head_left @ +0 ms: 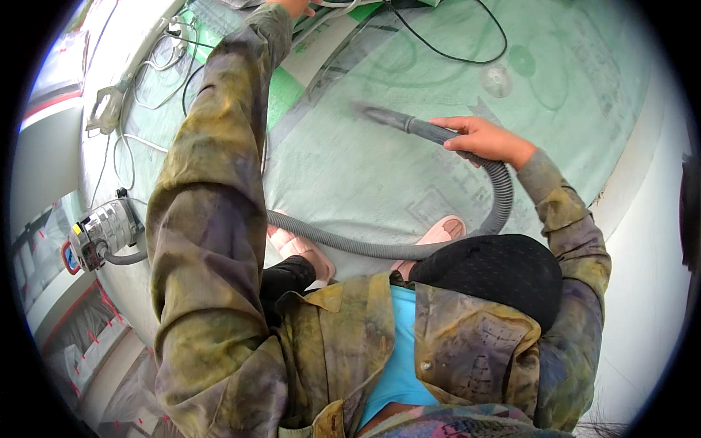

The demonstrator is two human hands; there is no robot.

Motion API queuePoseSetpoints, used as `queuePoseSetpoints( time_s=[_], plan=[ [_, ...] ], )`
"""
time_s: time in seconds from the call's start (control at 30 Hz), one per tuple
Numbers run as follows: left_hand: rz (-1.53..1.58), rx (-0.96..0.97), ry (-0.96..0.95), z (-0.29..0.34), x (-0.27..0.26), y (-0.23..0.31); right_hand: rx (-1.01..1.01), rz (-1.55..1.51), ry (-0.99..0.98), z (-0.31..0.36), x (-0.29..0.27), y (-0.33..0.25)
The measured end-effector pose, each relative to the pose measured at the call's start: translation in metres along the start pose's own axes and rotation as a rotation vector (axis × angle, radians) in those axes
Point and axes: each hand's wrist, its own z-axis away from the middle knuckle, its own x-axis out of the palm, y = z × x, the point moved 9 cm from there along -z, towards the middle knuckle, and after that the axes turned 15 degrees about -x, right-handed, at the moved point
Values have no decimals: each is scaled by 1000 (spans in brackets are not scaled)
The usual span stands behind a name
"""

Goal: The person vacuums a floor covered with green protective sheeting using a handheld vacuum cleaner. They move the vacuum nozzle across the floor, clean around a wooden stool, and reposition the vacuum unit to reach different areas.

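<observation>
Grey ribbed vacuum hose [409, 252], ending in a dark tapered nozzle [387, 118] pressed tip-down onto a pale green protective floor sheet [569, 95] near the centre of the view. Right hand [482, 139] wrapped around the hose just behind the nozzle, fingers curled over the top, thumb side hidden underneath. From there, hose bending down in a curve past the right knee, running leftward across the floor in front of two pink slippers [438, 232], then disappearing behind the left sleeve [212, 219]. Short stretch of hose showing again beyond that sleeve, joined to a silver canister vacuum [102, 232] with a red and yellow end, at the far left.

Left arm stretched up toward the top edge; left hand [296, 7] almost wholly cut off there, only a sliver of it showing, grip impossible to tell, whatever is touched out of frame.

Camouflage-patterned jacket filling the lower middle, a turquoise shirt [398, 365] beneath, black trouser knee [496, 274] covering part of the right slipper.

Farther out: a thin black cable [453, 55] looping over the sheet near the top, white cords [157, 73] tangled along a pale ledge at upper left, a small round clear disc [496, 80] on the sheet, hard to identify. White wall [650, 255] curving along the right. Fisheye rim blackening all corners.
</observation>
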Motion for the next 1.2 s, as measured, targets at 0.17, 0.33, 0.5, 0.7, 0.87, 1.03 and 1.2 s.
queuePoseSetpoints(
  time_s=[0.17, 0.33, 0.5, 0.7, 0.87, 1.03, 1.2],
  plan=[
    [-94, 34, 22, 1, 0, 8, -63, 87, 333, -37, -93, -19],
    [-43, 40, -17, -8, -5, 2, -102, 143, 299, -62, -57, -7],
    [339, 92, -343, -10, 3, 6, -245, 262, 13, -80, 18, -11],
    [-102, 112, 15, 13, -8, 21, -162, 11, 428, -101, -81, -7],
    [-314, 138, 126, 34, -4, 32, -504, 371, 55, -112, 31, -23],
    [-296, 96, 132, 45, 2, 16, -81, -88, 475, -72, -75, 7],
    [-476, 64, 145, 49, 34, -9, -104, 103, 286, -62, -26, 13]
  ],
)
